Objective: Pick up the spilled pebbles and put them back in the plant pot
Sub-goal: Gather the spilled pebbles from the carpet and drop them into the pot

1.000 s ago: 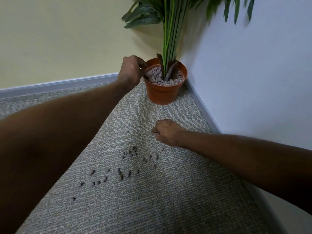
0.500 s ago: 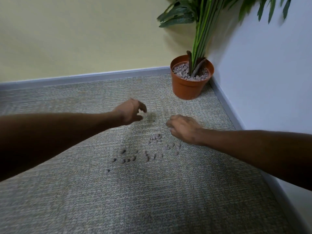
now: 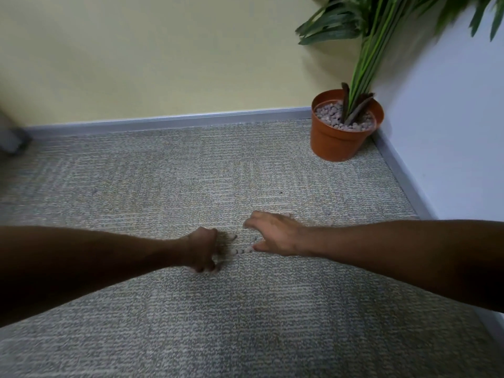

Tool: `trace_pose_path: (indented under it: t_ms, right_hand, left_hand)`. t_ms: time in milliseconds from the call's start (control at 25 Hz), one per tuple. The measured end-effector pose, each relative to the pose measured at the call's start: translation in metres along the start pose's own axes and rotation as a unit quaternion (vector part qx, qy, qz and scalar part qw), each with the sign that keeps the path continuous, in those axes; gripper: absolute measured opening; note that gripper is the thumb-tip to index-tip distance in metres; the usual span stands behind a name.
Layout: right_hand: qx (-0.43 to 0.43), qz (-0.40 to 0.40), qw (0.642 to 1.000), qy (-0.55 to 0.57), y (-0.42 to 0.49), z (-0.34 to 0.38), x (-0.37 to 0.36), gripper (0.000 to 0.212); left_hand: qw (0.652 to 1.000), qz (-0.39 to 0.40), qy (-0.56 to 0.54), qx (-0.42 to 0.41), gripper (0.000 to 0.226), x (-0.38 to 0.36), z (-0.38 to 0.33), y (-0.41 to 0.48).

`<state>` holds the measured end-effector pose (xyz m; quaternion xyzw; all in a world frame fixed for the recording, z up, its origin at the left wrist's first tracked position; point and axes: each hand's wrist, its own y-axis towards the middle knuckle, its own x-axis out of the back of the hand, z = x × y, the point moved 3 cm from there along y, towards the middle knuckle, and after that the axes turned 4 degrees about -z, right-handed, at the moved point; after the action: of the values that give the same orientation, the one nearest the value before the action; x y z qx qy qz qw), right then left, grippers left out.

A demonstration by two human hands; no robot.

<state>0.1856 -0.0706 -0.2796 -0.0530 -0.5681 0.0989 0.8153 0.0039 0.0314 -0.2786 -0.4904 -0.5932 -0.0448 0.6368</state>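
The orange plant pot stands in the far right corner, filled with pinkish pebbles around green stems. A few spilled pebbles lie on the carpet between my hands, and one more pebble sits beyond my right wrist. My left hand rests knuckles-up on the carpet with its fingers curled under; what is under them is hidden. My right hand lies flat on the carpet with fingers and thumb spread, covering other pebbles.
A grey-beige carpet covers the floor. A grey skirting board runs under the yellow back wall, and another follows the white wall on the right. A blurred grey object sits at the far left edge.
My left hand came back from the pot's rim and dropped onto the carpet beside the pebbles. My right hand opened from a loose fist to spread fingers. The view swung left.
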Motion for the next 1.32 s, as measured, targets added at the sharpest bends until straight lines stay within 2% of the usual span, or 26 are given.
trace_pose_path:
  t_ms: [120,240,320,400,520,720,920,1120,1320]
  right_hand:
    - [0.001,0.013,1.0,0.0,0.014,0.015,-0.012,0.068]
    - [-0.01,0.024,1.0,0.003,0.023,0.023,-0.026,0.074]
    - [-0.013,0.011,1.0,0.013,0.026,0.023,-0.029,0.071]
    - [-0.014,-0.014,0.999,0.05,0.028,0.023,-0.029,0.058]
    - [-0.012,-0.039,0.996,0.085,0.028,0.022,-0.029,0.034]
    - [-0.004,-0.042,0.998,0.056,0.029,0.025,-0.027,0.011]
    - [-0.028,-0.029,0.997,0.058,0.03,0.022,-0.032,0.025]
    - [-0.128,-0.044,0.985,0.111,0.031,0.012,-0.019,0.025]
    - [-0.165,-0.095,0.966,0.176,0.03,-0.017,0.004,0.012]
  left_hand:
    - [0.995,-0.091,-0.031,-0.011,0.028,-0.005,-0.001,-0.002]
    - [0.985,-0.123,-0.122,-0.006,0.023,-0.004,-0.004,-0.001]
    - [0.985,-0.128,-0.113,-0.018,0.017,-0.001,-0.011,0.0]
    - [0.987,-0.13,-0.089,-0.034,0.011,-0.002,-0.018,0.003]
    - [0.983,-0.151,-0.1,-0.024,0.014,-0.005,-0.019,0.008]
    - [0.977,-0.176,-0.115,-0.023,0.016,-0.006,-0.024,0.011]
    - [0.966,-0.199,-0.16,-0.021,0.013,-0.013,-0.028,0.011]
    - [0.941,-0.21,-0.267,-0.006,0.015,-0.008,-0.039,0.019]
    - [0.92,-0.226,-0.32,-0.001,0.005,0.002,-0.049,0.036]
